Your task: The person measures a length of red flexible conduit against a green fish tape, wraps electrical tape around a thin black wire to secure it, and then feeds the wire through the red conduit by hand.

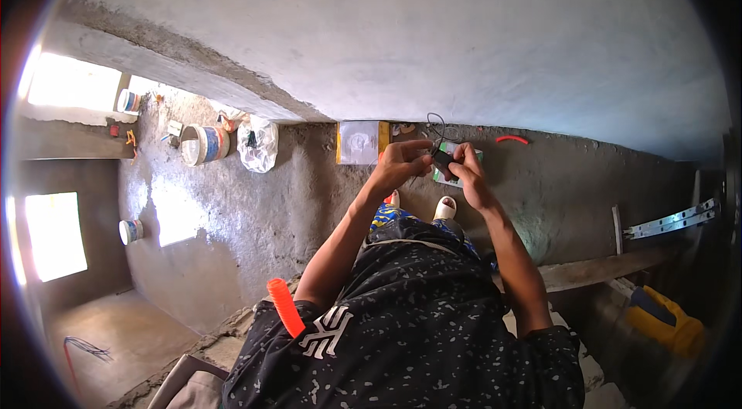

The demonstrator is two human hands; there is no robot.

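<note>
In front of me, over the floor by the wall, my left hand (402, 165) and my right hand (470, 177) come together around a small black object (444, 161). From it a thin dark cable (435, 116) loops upward. My right thumb and fingers pinch the object's right side. The left fingers are closed at its other side; which part they grip is too small to tell. Beneath my right hand a green-and-white flat package (456, 180) lies on the floor, partly covered by the hand. A white carton with yellow edges (360, 143) sits to the left.
Orange corrugated conduit (284, 308) sticks out by my left upper arm. A red tube piece (512, 139) lies along the wall. Leftward are a clear plastic bag (257, 145) and white buckets (205, 145). At right are a metal ladder-like piece (671, 220) and a yellow container (668, 325).
</note>
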